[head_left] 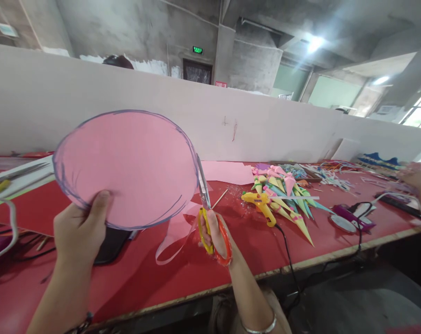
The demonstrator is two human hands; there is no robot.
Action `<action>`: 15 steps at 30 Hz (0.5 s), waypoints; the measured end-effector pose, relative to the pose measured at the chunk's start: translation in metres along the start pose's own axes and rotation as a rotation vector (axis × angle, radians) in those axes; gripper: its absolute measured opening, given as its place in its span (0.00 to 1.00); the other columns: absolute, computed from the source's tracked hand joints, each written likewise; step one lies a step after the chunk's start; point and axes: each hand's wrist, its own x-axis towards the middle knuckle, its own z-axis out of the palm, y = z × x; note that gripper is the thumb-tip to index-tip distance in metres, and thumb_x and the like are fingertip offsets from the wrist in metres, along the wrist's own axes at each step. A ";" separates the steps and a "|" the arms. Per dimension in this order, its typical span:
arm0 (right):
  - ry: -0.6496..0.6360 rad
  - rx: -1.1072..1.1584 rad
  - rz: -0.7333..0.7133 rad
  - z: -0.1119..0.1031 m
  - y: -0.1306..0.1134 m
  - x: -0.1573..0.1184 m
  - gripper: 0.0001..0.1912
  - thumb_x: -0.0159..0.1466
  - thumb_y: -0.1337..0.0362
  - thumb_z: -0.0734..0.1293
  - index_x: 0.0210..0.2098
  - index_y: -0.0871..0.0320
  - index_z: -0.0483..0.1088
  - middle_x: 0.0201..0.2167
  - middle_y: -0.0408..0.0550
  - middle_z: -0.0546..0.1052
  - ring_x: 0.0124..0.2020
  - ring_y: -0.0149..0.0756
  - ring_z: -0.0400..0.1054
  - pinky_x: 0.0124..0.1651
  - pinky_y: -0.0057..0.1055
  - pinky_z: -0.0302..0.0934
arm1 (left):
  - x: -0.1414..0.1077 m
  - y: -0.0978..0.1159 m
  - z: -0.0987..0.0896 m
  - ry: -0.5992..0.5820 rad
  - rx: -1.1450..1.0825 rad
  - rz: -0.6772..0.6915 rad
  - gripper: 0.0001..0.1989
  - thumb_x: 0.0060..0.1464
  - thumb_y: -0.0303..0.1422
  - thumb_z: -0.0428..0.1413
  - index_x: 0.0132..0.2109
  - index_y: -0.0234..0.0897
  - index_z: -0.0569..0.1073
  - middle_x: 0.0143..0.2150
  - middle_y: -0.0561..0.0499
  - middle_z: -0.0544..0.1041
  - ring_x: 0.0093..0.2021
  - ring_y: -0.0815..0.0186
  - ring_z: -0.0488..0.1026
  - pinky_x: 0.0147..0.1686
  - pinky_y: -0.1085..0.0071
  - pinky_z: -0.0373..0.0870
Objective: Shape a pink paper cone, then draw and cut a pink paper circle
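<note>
My left hand (pixel 81 222) pinches the lower left edge of a round sheet of pink paper (pixel 133 162), holding it up over the table. A dark, sketchy pen line runs along the sheet's rim. In my right hand (pixel 215 232) is a pair of scissors (pixel 204 185) with one yellow and one red handle loop. Its blades point up and lie right by the sheet's right edge; I cannot tell whether paper is between them. Below the sheet, a curled pink paper offcut (pixel 171 236) lies on the red tabletop (pixel 154 287).
A yellow glue gun (pixel 262 204) with a black cord lies right of the scissors. Beside it are several paper cones (pixel 294 208) in pink, yellow and green. A purple glue gun (pixel 352 218) lies farther right, near another person's arm (pixel 419 185). Behind stands a white partition (pixel 154 93).
</note>
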 end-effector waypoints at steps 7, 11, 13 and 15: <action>0.035 -0.047 -0.004 0.001 -0.005 -0.003 0.23 0.57 0.42 0.57 0.25 0.57 0.56 0.13 0.34 0.52 0.13 0.22 0.43 0.13 0.22 0.42 | -0.001 0.004 -0.003 -0.002 0.024 -0.013 0.19 0.36 0.51 0.44 0.14 0.41 0.56 0.12 0.56 0.54 0.18 0.70 0.54 0.18 0.75 0.50; 0.039 -0.058 0.003 0.002 -0.007 -0.004 0.24 0.58 0.41 0.56 0.24 0.57 0.56 0.13 0.34 0.52 0.13 0.22 0.43 0.14 0.23 0.42 | 0.000 0.002 -0.002 -0.002 0.020 -0.020 0.20 0.36 0.51 0.45 0.14 0.41 0.57 0.12 0.56 0.55 0.18 0.70 0.55 0.18 0.76 0.49; 0.029 -0.056 0.007 0.003 -0.009 -0.004 0.23 0.58 0.42 0.56 0.24 0.56 0.56 0.13 0.34 0.52 0.13 0.22 0.43 0.14 0.23 0.42 | 0.001 0.002 -0.001 -0.005 0.025 -0.020 0.20 0.36 0.51 0.44 0.13 0.41 0.56 0.11 0.56 0.54 0.18 0.71 0.54 0.18 0.75 0.49; 0.027 -0.050 -0.003 0.004 -0.011 -0.005 0.23 0.58 0.42 0.56 0.24 0.56 0.56 0.13 0.34 0.52 0.13 0.22 0.43 0.14 0.23 0.42 | 0.001 0.001 -0.002 -0.005 0.031 -0.030 0.20 0.35 0.51 0.44 0.13 0.41 0.57 0.12 0.56 0.54 0.18 0.70 0.55 0.18 0.75 0.49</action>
